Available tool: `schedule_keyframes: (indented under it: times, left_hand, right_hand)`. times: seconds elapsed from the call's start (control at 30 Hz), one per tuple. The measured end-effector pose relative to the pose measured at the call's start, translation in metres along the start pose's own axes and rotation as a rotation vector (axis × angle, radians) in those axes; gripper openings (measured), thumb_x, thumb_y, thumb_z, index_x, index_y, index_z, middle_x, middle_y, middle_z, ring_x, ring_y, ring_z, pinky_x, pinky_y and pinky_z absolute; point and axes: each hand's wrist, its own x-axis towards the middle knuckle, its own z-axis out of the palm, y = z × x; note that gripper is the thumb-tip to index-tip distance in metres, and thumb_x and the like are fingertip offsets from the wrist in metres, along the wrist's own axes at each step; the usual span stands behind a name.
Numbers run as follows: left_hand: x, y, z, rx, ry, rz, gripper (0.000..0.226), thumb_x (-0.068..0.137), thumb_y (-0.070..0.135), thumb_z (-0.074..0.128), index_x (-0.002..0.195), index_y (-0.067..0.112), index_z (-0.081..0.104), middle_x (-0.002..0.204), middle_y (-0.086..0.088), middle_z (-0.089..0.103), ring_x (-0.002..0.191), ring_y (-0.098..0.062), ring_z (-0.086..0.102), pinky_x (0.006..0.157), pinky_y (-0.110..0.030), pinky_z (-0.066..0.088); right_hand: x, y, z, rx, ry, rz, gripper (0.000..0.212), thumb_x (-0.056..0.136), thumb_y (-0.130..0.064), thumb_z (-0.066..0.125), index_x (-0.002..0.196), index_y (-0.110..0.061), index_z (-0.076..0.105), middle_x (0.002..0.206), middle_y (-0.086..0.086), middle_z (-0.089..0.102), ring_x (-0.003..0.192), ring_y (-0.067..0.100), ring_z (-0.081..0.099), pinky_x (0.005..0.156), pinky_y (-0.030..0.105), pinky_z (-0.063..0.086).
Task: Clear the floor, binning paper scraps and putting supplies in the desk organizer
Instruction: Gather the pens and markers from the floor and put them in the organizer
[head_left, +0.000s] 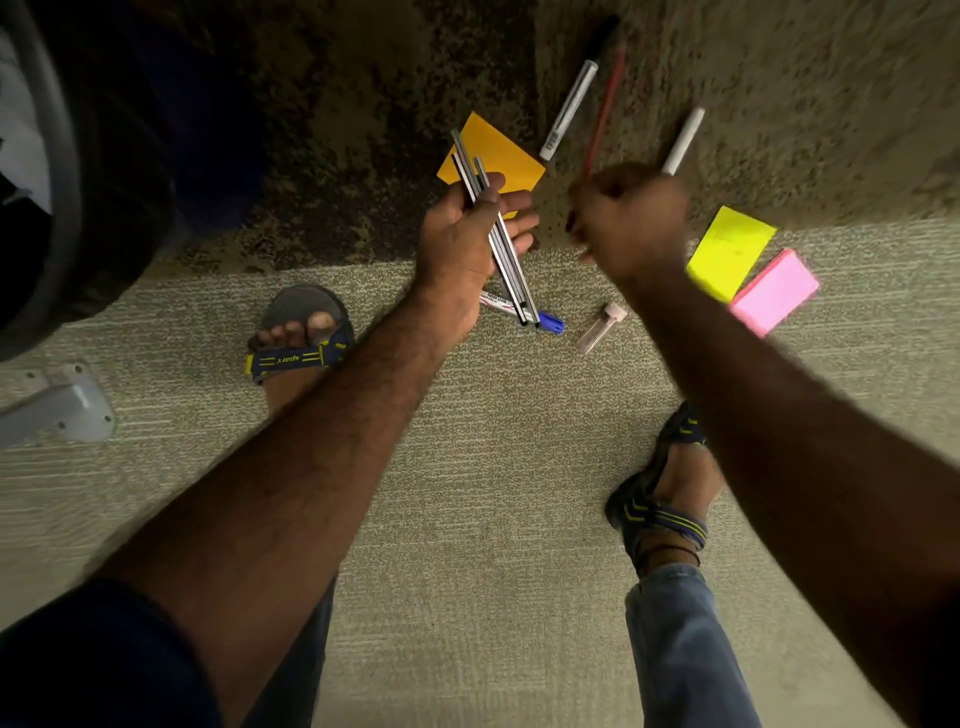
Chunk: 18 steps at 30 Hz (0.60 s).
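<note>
- Left hand (470, 234): grips a bundle of slim silver-and-black pens (493, 223).
- Right hand (626, 221) (blurred): fist closed around a white cylindrical marker (683, 140), beside the left hand.

Grey pens (497, 228) bunched upright-tilted above orange note (498, 156).
</note>
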Motion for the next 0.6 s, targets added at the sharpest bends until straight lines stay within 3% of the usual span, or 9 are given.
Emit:
schedule_keyframes:
  times: [0.13,0.23,0.33,0.47,0.6]
  left_hand:
    - [-0.013,0.012,0.007,0.003,-0.039,0.032,0.019,0.107,0.009,0.052,0.124,0.003,0.058,0.108,-0.017,0.076,0.105,-0.038,0.075,0.092,-0.047,0.062]
    - [-0.026,0.022,0.012,0.035,-0.093,0.080,0.014,0.108,0.011,0.049,0.116,0.006,0.060,0.115,-0.023,0.073,0.108,-0.042,0.074,0.095,-0.054,0.060]
    - [-0.046,0.032,0.017,0.031,-0.145,0.110,0.017,0.110,0.010,0.046,0.121,0.002,0.057,0.121,-0.029,0.069,0.106,-0.042,0.073,0.096,-0.050,0.060]
    - [-0.081,0.057,0.021,0.094,-0.175,0.174,0.019,0.108,0.009,0.049,0.123,0.000,0.057,0.107,-0.017,0.072,0.083,-0.026,0.072,0.072,-0.031,0.063]
    - [-0.125,0.089,0.025,0.106,-0.184,0.212,0.014,0.104,0.016,0.057,0.116,0.012,0.064,0.096,-0.007,0.074,0.079,-0.020,0.070,0.078,-0.042,0.062]
  right_hand:
    - [-0.047,0.004,0.002,-0.080,-0.085,-0.164,0.024,0.084,-0.036,0.066,0.076,-0.016,0.077,0.064,-0.006,0.073,0.055,0.014,0.070,0.054,0.031,0.058]
    - [-0.068,-0.004,-0.004,-0.129,-0.118,-0.254,0.021,0.086,-0.032,0.073,0.074,-0.015,0.076,0.062,-0.006,0.070,0.052,0.015,0.065,0.050,0.023,0.046]
    - [-0.085,-0.019,-0.015,-0.170,-0.107,-0.301,0.025,0.089,-0.035,0.072,0.075,-0.015,0.074,0.064,-0.003,0.070,0.054,0.018,0.064,0.051,0.024,0.039]
    - [-0.111,-0.050,-0.043,-0.171,-0.092,-0.284,0.027,0.090,-0.038,0.070,0.076,-0.015,0.075,0.068,-0.001,0.074,0.058,0.018,0.068,0.057,0.032,0.051]
    - [-0.141,-0.082,-0.078,-0.032,-0.148,-0.216,0.021,0.088,-0.033,0.072,0.076,-0.016,0.075,0.067,-0.006,0.075,0.061,0.010,0.071,0.063,0.037,0.058]
